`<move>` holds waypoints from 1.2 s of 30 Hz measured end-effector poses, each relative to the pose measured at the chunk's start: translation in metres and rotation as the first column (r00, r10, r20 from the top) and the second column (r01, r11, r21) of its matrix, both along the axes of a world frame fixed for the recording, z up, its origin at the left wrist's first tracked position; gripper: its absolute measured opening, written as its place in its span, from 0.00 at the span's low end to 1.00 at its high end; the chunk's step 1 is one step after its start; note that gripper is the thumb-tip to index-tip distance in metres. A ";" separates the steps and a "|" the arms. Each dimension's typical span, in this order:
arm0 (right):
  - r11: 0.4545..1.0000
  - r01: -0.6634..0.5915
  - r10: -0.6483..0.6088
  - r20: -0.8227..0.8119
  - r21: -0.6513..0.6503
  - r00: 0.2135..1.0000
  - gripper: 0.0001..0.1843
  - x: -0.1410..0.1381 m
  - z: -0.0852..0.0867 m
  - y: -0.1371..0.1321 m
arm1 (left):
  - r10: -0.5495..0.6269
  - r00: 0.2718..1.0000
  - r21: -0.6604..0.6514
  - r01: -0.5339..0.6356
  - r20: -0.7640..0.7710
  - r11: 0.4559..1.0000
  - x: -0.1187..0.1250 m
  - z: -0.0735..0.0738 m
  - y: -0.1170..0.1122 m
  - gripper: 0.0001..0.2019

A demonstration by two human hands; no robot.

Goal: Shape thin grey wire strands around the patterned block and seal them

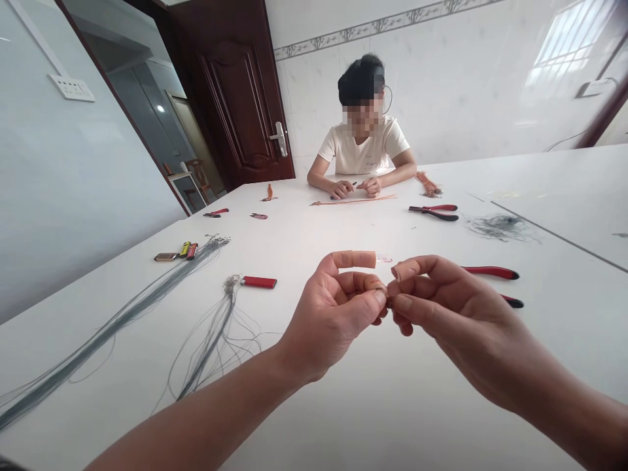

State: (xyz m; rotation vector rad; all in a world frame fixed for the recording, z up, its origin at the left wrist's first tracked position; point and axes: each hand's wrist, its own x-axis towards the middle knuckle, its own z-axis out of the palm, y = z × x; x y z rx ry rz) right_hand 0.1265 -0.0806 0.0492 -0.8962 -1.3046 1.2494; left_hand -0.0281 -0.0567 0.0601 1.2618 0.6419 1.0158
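Above the white table, your left hand and right hand were closed in a pinch, fingertips gripping something too small to make out, which could have slipped among the grey wire strands if the pinch had loosened.

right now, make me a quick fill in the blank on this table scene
1. The left hand and right hand meet at the ____ above the white table.
2. The pliers just beyond the right hand have ____ handles.
3. In the head camera's view, the bundle of grey wires lies on the ____ side of the left hand.

Missing words: fingertips, red, left
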 end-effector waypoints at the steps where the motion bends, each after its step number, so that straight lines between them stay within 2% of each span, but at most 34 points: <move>1: 1.000 -0.001 0.001 0.012 0.014 1.000 0.06 0.000 0.000 0.000 | -0.004 1.000 0.005 0.004 -0.001 1.000 0.000 -0.001 0.000 0.13; 7: 0.994 -0.004 -0.004 0.065 0.110 0.998 0.05 -0.004 0.002 -0.002 | -0.016 1.000 -0.019 0.016 0.000 1.000 0.002 -0.003 -0.001 0.13; 13: 0.996 0.083 -0.086 0.111 0.032 0.990 0.03 -0.005 0.001 -0.002 | 0.016 1.000 -0.017 -0.016 -0.003 1.000 0.001 -0.002 -0.001 0.13; 17: 0.999 -0.019 0.018 0.009 0.046 1.000 0.08 -0.010 -0.002 -0.001 | 0.062 0.998 -0.037 -0.061 0.029 0.997 0.001 -0.001 -0.002 0.13; 21: 0.998 -0.064 0.062 -0.071 -0.025 0.996 0.09 -0.011 -0.005 -0.003 | 0.047 0.999 -0.112 -0.045 0.018 0.993 0.002 0.000 -0.001 0.13; 23: 0.993 -0.103 0.096 -0.121 -0.056 0.988 0.08 -0.009 -0.005 -0.005 | 0.087 0.996 -0.139 -0.084 0.018 0.987 0.002 0.000 0.004 0.13; 28: 0.967 -0.203 0.164 -0.235 -0.153 0.958 0.05 -0.009 0.005 -0.013 | 0.308 0.945 -0.181 -0.286 0.111 0.941 -0.007 0.005 0.033 0.18; 31: 0.967 -0.172 0.141 -0.164 -0.189 0.976 0.05 -0.007 0.012 -0.027 | 0.401 0.907 -0.197 -0.373 0.130 0.907 -0.018 0.007 0.054 0.19; 33: 0.968 -0.134 0.124 -0.059 -0.212 0.991 0.05 -0.001 0.011 -0.044 | 0.444 0.888 -0.191 -0.419 0.116 0.888 -0.026 0.004 0.066 0.20; 36: 0.977 -0.058 0.087 0.134 -0.207 0.987 0.07 0.019 -0.013 -0.077 | 0.509 0.856 -0.178 -0.490 0.086 0.854 -0.038 -0.007 0.082 0.19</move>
